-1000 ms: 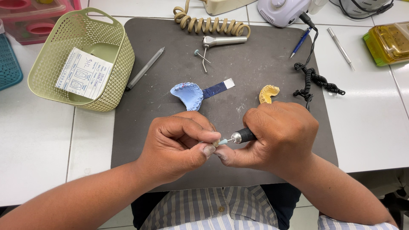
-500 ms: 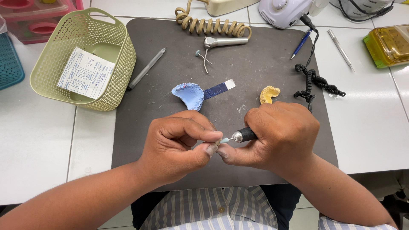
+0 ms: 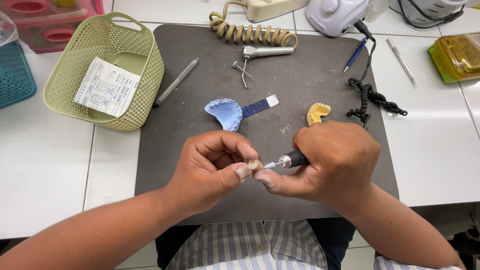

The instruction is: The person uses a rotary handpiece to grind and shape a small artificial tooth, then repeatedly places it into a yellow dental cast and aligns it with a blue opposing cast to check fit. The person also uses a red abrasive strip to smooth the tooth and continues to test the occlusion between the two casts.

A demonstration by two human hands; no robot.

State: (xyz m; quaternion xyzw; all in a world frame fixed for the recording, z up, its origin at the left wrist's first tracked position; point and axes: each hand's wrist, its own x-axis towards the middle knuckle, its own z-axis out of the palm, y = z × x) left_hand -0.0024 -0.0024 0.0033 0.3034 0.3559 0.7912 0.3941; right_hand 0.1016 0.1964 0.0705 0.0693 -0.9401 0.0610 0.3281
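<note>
**Hands meet at the small cream piece, lower centre**

Left hand (image 3: pixel 215 167), at lower centre-left of the frame, is curled tight, pinching a small cream-coloured tooth-shaped piece (image 3: pixel 254 164) between thumb and fingertips. Right hand (image 3: pixel 332 162), just beside it, is wrapped around a black-and-silver rotary handpiece (image 3: pixel 292 159) whose pale blue pointed tip touches the piece, or all but touches it. I judge this to be the trimming or polishing step. What it calls for next, as I read it, is a steady pinch and light contact of the tip, turning the piece a little at a time.

Going left to right: a teal mesh basket (image 3: pixel 15 75) sits at the left edge; a pale green perforated plastic basket (image 3: pixel 125 45) in the upper left holds a white rectangular printed paper slip (image 3: pixel 106 87) with small diagrams, lying tilted. On the dark grey work mat (image 3: pixel 310 80) lie a blue arch-shaped dental impression (image 3: pixel 225 112) with a dark blue strip (image 3: pixel 260 105) ending in white, then a yellow arch-shaped cast (image 3: pixel 317 112). A translucent yellow lidded box (image 3: pixel 457 55) sits at the upper right.
</note>
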